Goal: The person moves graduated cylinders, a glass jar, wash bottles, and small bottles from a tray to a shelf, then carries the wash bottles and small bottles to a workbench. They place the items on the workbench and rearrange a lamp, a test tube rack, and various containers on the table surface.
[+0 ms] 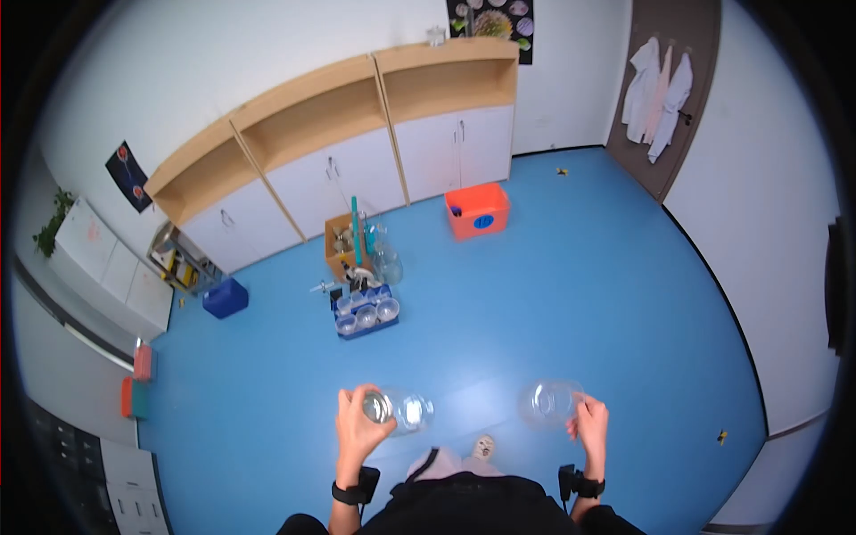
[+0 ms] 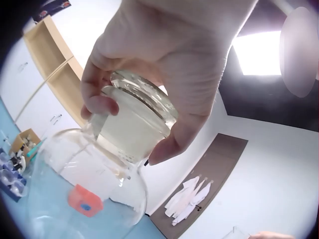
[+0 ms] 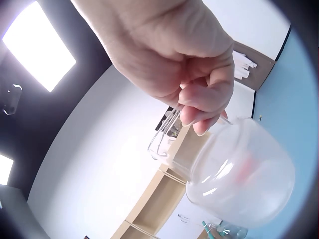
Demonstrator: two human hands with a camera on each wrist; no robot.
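Note:
In the head view my left hand (image 1: 358,430) grips a clear glass vessel (image 1: 413,412) by its neck, the wide body pointing away to the right. The left wrist view shows the fingers and thumb of the left hand (image 2: 164,64) curled round a thick glass stopper or rim (image 2: 144,99) above the rounded body (image 2: 89,174). My right hand (image 1: 590,426) holds a second clear vessel (image 1: 547,404) at its edge. Seen from the right wrist, the right hand (image 3: 174,59) pinches this vessel (image 3: 244,174) near its neck with curled fingers.
Ahead on the blue floor stand a blue tray with clear cups (image 1: 367,319), a cardboard box (image 1: 335,259), large clear glassware (image 1: 389,266) and an orange bin (image 1: 478,212). A dark blue box (image 1: 226,299) is at the left. Cabinets (image 1: 332,183) line the wall.

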